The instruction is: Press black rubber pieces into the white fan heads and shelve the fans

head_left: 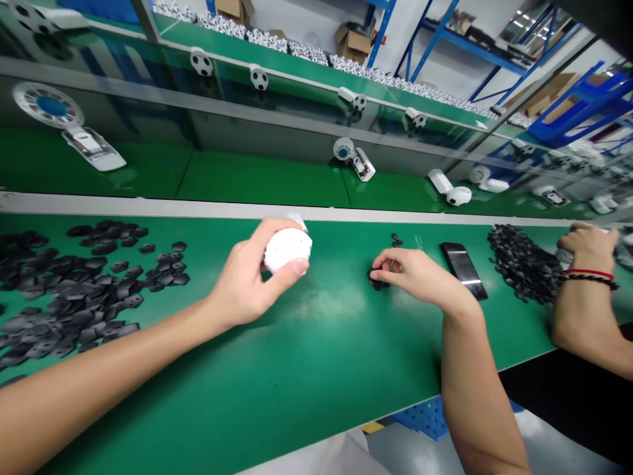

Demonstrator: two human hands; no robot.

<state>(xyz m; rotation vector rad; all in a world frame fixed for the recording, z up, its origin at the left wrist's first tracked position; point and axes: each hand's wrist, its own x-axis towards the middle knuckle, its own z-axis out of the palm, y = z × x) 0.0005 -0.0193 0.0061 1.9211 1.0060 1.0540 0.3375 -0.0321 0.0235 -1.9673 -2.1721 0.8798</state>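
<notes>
My left hand (pixel 247 274) grips a white rounded plastic housing (pixel 288 249) above the green table, thumb across its near side and fingers around the far side. A smaller white part (pixel 298 221) sticks out behind the housing. Further right, my right hand (pixel 410 274) has thumb and fingertips closed on a small black plastic piece (pixel 378 282) at the table surface; the fingers partly hide it. A few more small black pieces (pixel 396 240) lie just beyond that hand.
Many loose black pentagonal pieces (pixel 93 290) cover the table's left side. A phone (pixel 463 269) lies right of my right hand, then a heap of black pieces (pixel 524 264) beside a co-worker's hand (pixel 587 241). White football-patterned units (pixel 353 99) sit on the conveyor behind.
</notes>
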